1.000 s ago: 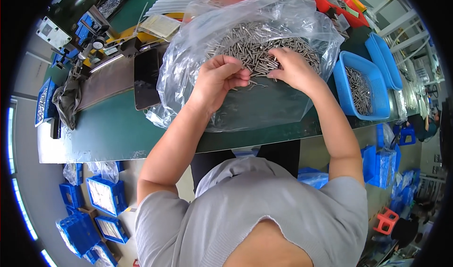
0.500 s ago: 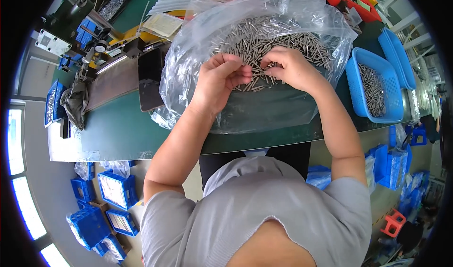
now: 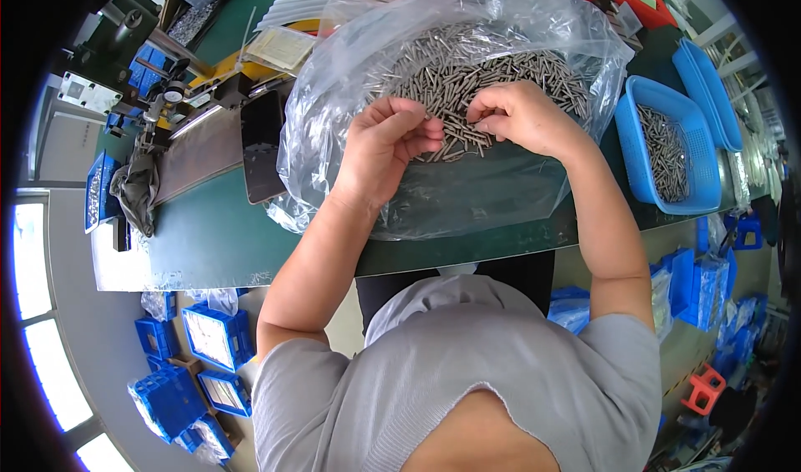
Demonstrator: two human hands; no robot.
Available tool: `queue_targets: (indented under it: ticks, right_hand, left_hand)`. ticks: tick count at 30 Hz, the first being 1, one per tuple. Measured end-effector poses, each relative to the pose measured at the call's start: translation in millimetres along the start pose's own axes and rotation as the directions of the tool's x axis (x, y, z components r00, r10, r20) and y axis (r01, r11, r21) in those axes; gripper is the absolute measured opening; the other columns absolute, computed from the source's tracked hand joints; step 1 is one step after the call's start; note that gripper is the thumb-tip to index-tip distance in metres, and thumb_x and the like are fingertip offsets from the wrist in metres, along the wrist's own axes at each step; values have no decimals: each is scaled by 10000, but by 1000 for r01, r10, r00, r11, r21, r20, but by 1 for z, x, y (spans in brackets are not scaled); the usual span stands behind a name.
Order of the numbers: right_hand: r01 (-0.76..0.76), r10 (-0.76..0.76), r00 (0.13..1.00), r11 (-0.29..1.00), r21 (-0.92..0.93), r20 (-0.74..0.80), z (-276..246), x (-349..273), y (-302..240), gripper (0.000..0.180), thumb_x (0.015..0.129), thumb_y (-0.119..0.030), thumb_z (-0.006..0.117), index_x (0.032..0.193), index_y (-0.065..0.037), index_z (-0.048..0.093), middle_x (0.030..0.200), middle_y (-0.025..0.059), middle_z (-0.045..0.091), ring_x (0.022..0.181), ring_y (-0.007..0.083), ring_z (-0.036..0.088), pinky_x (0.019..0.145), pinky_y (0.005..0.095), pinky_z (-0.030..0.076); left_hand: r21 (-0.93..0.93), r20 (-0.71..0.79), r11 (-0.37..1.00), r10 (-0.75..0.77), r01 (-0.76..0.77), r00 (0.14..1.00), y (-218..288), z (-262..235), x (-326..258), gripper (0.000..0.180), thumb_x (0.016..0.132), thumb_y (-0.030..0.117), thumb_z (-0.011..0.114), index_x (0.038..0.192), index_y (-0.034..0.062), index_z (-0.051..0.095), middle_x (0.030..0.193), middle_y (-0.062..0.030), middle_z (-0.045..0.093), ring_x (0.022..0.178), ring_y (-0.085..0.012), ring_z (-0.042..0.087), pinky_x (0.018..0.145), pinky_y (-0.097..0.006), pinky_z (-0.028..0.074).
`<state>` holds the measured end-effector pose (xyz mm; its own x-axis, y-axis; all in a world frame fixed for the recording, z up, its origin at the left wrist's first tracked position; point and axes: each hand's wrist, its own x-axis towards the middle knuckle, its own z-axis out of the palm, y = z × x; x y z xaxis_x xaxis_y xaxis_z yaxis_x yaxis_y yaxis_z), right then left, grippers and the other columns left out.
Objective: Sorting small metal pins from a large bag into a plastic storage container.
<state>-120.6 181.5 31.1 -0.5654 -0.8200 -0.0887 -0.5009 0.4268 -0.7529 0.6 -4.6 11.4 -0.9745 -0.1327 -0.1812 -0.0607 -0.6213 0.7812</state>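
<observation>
A heap of small grey metal pins [image 3: 509, 70] lies on a large clear plastic bag [image 3: 334, 80], spread open on the green bench. My left hand [image 3: 385, 142] is over the near left side of the heap, thumb and forefinger pinched and the other fingers curled. Something tiny shows at its fingertips, too small to name. Across a narrow gap, my right hand [image 3: 530, 120] bends down to the pins, its thumb and fingertips drawn together. Whatever lies between those fingertips is hidden. Loose pins lie between the two hands.
A blue basket [image 3: 638, 159] of similar pins stands at the right, beside another blue basket [image 3: 705, 88]. Left of the bag are a dark flat tablet-like slab [image 3: 260, 151] and a fixture with a dial gauge [image 3: 173, 95]. Red trays [image 3: 642, 9] sit at the far right.
My right hand has shifted slightly right, its thumb and fingertips closer together. My left hand keeps its pinch nearly in place. The whole view has tilted a little.
</observation>
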Motion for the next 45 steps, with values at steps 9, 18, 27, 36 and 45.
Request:
queue_targets:
  ticks: [9, 18, 27, 36, 45]
  right_hand:
    - [138, -64, 964, 950, 280, -257, 2, 4, 3, 135, 819, -128, 646, 915, -36, 673, 699, 16, 638, 587, 53, 565, 510, 207, 434]
    - [140, -59, 983, 853, 503, -174, 17, -2, -15, 97, 842, -112, 627, 863, -21, 652, 688, -1, 615, 565, 50, 554, 491, 179, 423]
    - [146, -69, 983, 862, 486, -172, 22, -4, -20, 104, 824, -124, 659, 811, -21, 651, 709, 12, 631, 618, 46, 550, 560, 194, 442]
    - [104, -33, 992, 763, 638, -121, 32, -1, -18, 136, 861, -184, 633, 855, -50, 606, 692, -19, 579, 582, 27, 480, 507, 166, 379]
    - [176, 200, 953, 253, 951, -229, 6, 7, 2, 116, 883, -160, 531, 886, -49, 561, 811, 49, 610, 706, 137, 588, 602, 255, 489]
  left_hand:
    - [5, 131, 997, -71, 71, 989, -4, -1, 0, 86, 898, 67, 526, 921, -14, 545, 868, -149, 632, 795, -218, 635, 715, -311, 540]
    - [38, 149, 995, -102, 97, 984, -7, 3, -2, 77, 900, 62, 524, 922, -10, 540, 867, -139, 630, 813, -209, 636, 742, -311, 540]
    - [21, 155, 996, -85, 83, 984, -9, 5, -2, 88, 884, 58, 558, 906, -27, 549, 842, -137, 636, 776, -202, 638, 718, -316, 546]
    - [19, 129, 1000, 6, -8, 992, -8, 5, 1, 90, 889, 56, 544, 901, -33, 549, 838, -147, 637, 773, -215, 645, 705, -318, 550]
    - [3, -81, 997, 80, -80, 994, 0, -2, 1, 76, 880, 61, 512, 886, -4, 551, 831, -156, 634, 742, -228, 630, 709, -331, 533]
